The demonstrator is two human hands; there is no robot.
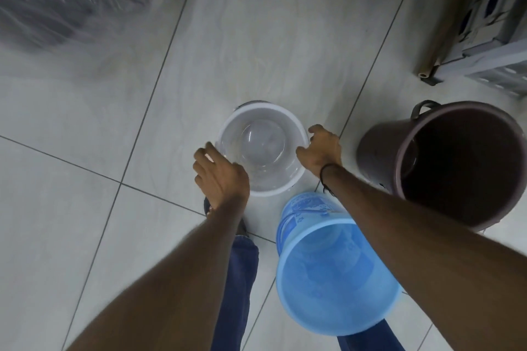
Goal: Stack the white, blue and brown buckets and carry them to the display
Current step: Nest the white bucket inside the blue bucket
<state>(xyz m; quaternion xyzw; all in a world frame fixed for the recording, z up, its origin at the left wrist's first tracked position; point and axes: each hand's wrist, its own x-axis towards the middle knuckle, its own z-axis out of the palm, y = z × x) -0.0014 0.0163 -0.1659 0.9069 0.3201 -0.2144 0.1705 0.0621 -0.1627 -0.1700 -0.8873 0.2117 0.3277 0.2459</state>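
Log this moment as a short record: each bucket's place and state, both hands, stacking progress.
white bucket: upright on the floor, empty, both hands at its rim
blue bucket: upright, nearest the person, separate
brown bucket: upright, to the right, separate
left hand: on the white rim's left side
right hand: on the white rim's right side
stacking: none nested yet
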